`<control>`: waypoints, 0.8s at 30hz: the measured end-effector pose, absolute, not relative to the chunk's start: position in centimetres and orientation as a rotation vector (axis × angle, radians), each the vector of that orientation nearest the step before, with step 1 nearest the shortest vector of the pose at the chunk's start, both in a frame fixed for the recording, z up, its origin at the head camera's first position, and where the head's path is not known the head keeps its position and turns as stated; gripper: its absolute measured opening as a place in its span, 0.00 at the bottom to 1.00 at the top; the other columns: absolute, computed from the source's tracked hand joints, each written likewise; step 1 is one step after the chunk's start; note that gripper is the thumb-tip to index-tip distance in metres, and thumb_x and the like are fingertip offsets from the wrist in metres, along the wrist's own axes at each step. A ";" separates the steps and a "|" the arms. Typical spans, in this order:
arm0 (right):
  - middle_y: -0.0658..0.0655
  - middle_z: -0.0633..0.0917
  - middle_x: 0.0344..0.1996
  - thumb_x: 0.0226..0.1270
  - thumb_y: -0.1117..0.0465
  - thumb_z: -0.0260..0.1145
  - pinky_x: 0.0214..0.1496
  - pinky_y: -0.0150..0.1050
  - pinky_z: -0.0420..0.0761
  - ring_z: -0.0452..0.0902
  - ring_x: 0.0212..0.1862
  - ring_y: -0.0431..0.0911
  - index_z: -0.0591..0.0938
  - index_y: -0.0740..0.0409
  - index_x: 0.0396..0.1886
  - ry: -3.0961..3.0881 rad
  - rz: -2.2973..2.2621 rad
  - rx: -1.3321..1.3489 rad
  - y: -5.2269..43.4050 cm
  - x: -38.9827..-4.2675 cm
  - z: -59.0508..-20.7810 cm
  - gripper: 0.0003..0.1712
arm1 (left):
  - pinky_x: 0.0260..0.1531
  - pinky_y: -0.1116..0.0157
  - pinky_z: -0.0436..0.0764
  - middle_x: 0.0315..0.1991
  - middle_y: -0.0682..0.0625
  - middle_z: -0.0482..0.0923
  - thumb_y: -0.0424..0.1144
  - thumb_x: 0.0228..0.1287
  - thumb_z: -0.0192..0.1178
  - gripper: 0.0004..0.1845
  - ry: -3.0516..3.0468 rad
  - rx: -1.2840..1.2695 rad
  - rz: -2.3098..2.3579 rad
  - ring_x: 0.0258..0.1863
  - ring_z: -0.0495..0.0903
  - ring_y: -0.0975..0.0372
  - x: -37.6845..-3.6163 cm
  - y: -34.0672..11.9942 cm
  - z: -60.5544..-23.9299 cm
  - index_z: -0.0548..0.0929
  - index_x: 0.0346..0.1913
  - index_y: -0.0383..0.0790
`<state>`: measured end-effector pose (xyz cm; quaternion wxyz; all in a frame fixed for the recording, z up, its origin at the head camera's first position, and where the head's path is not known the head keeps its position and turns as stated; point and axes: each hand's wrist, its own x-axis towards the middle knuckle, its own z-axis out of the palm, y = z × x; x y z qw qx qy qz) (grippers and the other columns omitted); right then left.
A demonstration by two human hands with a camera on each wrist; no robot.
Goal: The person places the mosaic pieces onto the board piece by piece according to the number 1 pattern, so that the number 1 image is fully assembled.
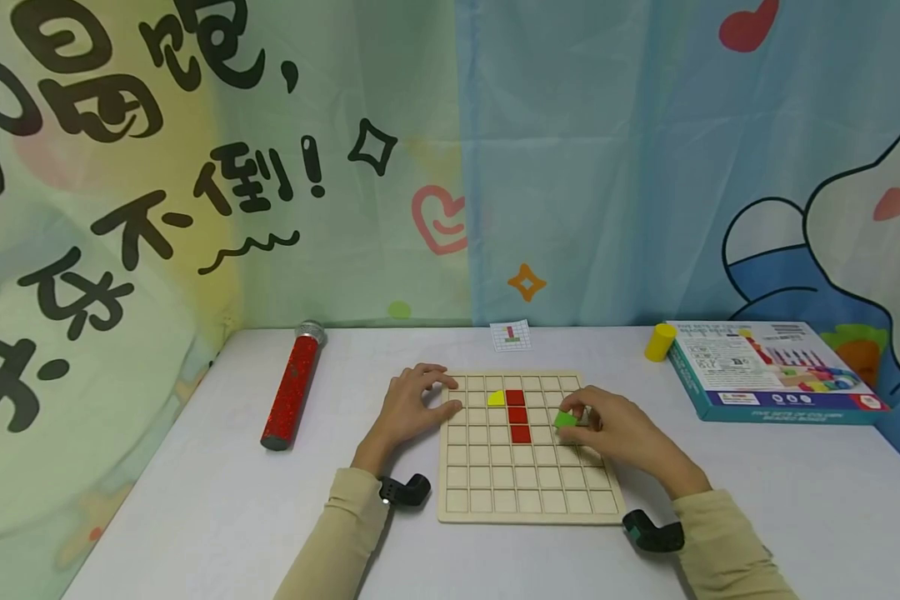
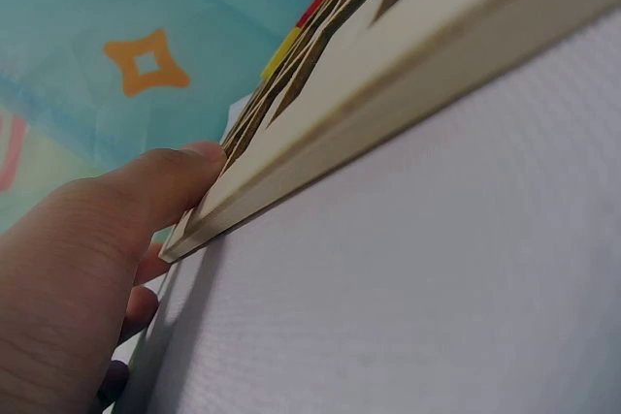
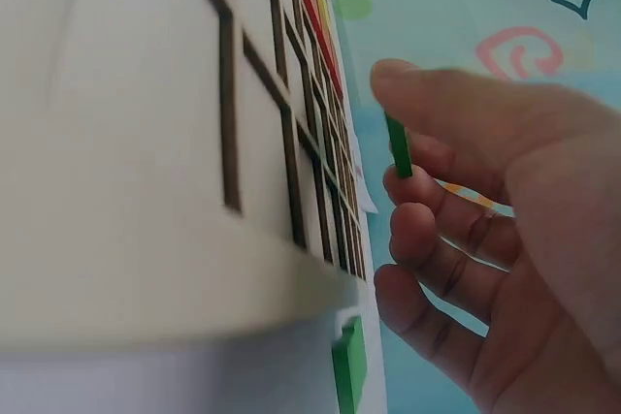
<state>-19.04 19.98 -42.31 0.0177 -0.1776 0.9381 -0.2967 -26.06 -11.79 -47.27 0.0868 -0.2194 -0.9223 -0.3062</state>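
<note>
A wooden grid board (image 1: 525,492) lies flat on the white table. Three red square tiles (image 1: 517,415) fill a column near its top, with a yellow tile (image 1: 497,398) to their left. My right hand (image 1: 611,429) hovers over the board's right side and pinches a thin green tile (image 1: 566,419) between thumb and fingers; the right wrist view shows that green tile (image 3: 398,147) edge-on above the board (image 3: 146,143). My left hand (image 1: 416,404) rests on the board's upper left edge, fingers straight; in the left wrist view a fingertip (image 2: 170,181) presses the board's corner (image 2: 320,152).
A red glittery tube (image 1: 291,392) lies left of the board. A small pattern card (image 1: 511,334) lies behind the board. A yellow cylinder (image 1: 659,342) and a blue game box (image 1: 768,371) stand at the back right. Printed curtains hang behind the table.
</note>
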 end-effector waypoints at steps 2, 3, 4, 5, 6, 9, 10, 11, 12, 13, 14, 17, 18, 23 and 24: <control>0.48 0.76 0.32 0.57 0.54 0.70 0.27 0.31 0.69 0.68 0.28 0.39 0.78 0.52 0.44 2.914 -0.939 -0.565 19.6 -19.0 -42.3 0.17 | 0.48 0.56 0.66 0.58 0.51 0.76 0.55 0.55 0.64 0.17 -2.754 -0.655 -0.914 0.47 0.75 0.57 -26.1 -11.8 -47.2 0.82 0.46 0.55; 0.49 0.75 0.32 0.57 0.54 0.70 0.27 0.30 0.69 0.68 0.27 0.38 0.77 0.52 0.44 2.915 -0.946 -0.574 19.5 -18.9 -42.3 0.17 | 0.48 0.56 0.66 0.58 0.51 0.76 0.55 0.55 0.64 0.17 -2.757 -0.656 -0.918 0.47 0.75 0.57 -26.1 -11.8 -47.2 0.82 0.46 0.55; 0.49 0.75 0.32 0.57 0.55 0.70 0.28 0.30 0.69 0.68 0.27 0.38 0.77 0.52 0.44 2.912 -0.952 -0.585 19.3 -18.9 -42.3 0.17 | 0.48 0.56 0.66 0.58 0.51 0.76 0.55 0.55 0.64 0.17 -2.759 -0.656 -0.919 0.47 0.75 0.57 -26.0 -11.8 -47.2 0.82 0.46 0.55; 0.49 0.75 0.32 0.57 0.55 0.70 0.28 0.30 0.69 0.68 0.27 0.37 0.77 0.52 0.44 2.912 -0.955 -0.598 19.2 -18.9 -42.3 0.16 | 0.48 0.55 0.66 0.58 0.51 0.76 0.55 0.55 0.64 0.17 -2.761 -0.656 -0.918 0.47 0.75 0.57 -26.1 -11.8 -47.1 0.82 0.46 0.55; 0.48 0.75 0.32 0.58 0.56 0.69 0.28 0.30 0.69 0.68 0.27 0.37 0.77 0.53 0.44 2.912 -0.961 -0.606 19.0 -18.9 -42.3 0.16 | 0.48 0.56 0.66 0.58 0.51 0.75 0.55 0.55 0.64 0.17 -2.763 -0.657 -0.918 0.47 0.75 0.57 -26.1 -11.8 -47.1 0.82 0.46 0.55; 0.48 0.76 0.31 0.58 0.57 0.69 0.28 0.30 0.69 0.67 0.26 0.35 0.77 0.54 0.44 2.923 -0.969 -0.653 18.6 -18.8 -42.5 0.15 | 0.48 0.55 0.66 0.58 0.50 0.76 0.54 0.55 0.65 0.17 -2.759 -0.658 -0.917 0.47 0.75 0.56 -26.1 -11.8 -47.2 0.82 0.46 0.55; 0.48 0.76 0.31 0.58 0.57 0.69 0.28 0.30 0.69 0.67 0.26 0.35 0.77 0.54 0.44 2.929 -0.973 -0.657 18.4 -18.8 -42.5 0.15 | 0.49 0.55 0.66 0.58 0.50 0.75 0.54 0.55 0.65 0.17 -2.759 -0.660 -0.917 0.47 0.75 0.56 -26.1 -11.8 -47.2 0.82 0.46 0.55; 0.48 0.76 0.31 0.58 0.57 0.69 0.27 0.30 0.70 0.67 0.25 0.35 0.77 0.54 0.44 2.937 -0.976 -0.670 18.2 -18.8 -42.5 0.15 | 0.49 0.55 0.66 0.58 0.50 0.75 0.54 0.55 0.65 0.17 -2.760 -0.660 -0.919 0.47 0.75 0.56 -26.1 -11.8 -47.2 0.82 0.46 0.55; 0.48 0.76 0.31 0.58 0.57 0.69 0.27 0.30 0.70 0.67 0.25 0.35 0.78 0.54 0.44 2.945 -0.974 -0.671 18.1 -18.7 -42.6 0.15 | 0.49 0.55 0.66 0.58 0.50 0.75 0.54 0.55 0.64 0.17 -2.761 -0.661 -0.921 0.47 0.75 0.56 -26.1 -11.8 -47.2 0.82 0.46 0.55; 0.48 0.76 0.31 0.58 0.57 0.69 0.28 0.29 0.70 0.67 0.25 0.35 0.78 0.54 0.44 2.958 -0.961 -0.680 17.9 -18.7 -42.6 0.15 | 0.49 0.55 0.66 0.58 0.50 0.75 0.55 0.55 0.64 0.17 -2.763 -0.661 -0.920 0.47 0.75 0.56 -26.1 -11.8 -47.2 0.82 0.47 0.54; 0.48 0.76 0.31 0.58 0.56 0.69 0.28 0.29 0.70 0.67 0.25 0.35 0.78 0.54 0.43 2.968 -0.953 -0.679 17.7 -18.6 -42.6 0.15 | 0.49 0.55 0.66 0.58 0.50 0.75 0.54 0.55 0.64 0.17 -2.760 -0.662 -0.919 0.47 0.75 0.56 -26.1 -11.8 -47.2 0.82 0.46 0.54; 0.48 0.77 0.33 0.58 0.55 0.70 0.29 0.29 0.70 0.67 0.26 0.36 0.78 0.53 0.43 2.986 -0.928 -0.689 17.1 -18.4 -42.5 0.15 | 0.49 0.55 0.66 0.58 0.51 0.75 0.55 0.56 0.64 0.17 -2.761 -0.662 -0.909 0.48 0.75 0.57 -26.1 -11.8 -47.2 0.82 0.46 0.55; 0.48 0.77 0.33 0.58 0.55 0.70 0.29 0.29 0.70 0.67 0.26 0.35 0.78 0.52 0.43 2.992 -0.918 -0.694 17.0 -18.4 -42.6 0.15 | 0.49 0.55 0.66 0.58 0.51 0.75 0.55 0.56 0.64 0.17 -2.760 -0.663 -0.908 0.48 0.75 0.57 -26.1 -11.8 -47.2 0.82 0.46 0.55; 0.47 0.78 0.35 0.58 0.54 0.70 0.28 0.29 0.69 0.65 0.24 0.33 0.79 0.51 0.44 2.992 -0.906 -0.705 16.3 -18.1 -42.4 0.15 | 0.49 0.55 0.66 0.58 0.50 0.75 0.55 0.55 0.64 0.17 -2.759 -0.667 -0.919 0.48 0.75 0.56 -26.1 -11.8 -47.2 0.82 0.46 0.54; 0.46 0.78 0.35 0.58 0.53 0.70 0.27 0.29 0.69 0.65 0.24 0.33 0.79 0.50 0.44 2.990 -0.904 -0.695 16.1 -18.0 -42.4 0.16 | 0.49 0.55 0.66 0.58 0.50 0.75 0.55 0.55 0.64 0.17 -2.758 -0.667 -0.921 0.48 0.75 0.56 -26.1 -11.8 -47.2 0.82 0.46 0.54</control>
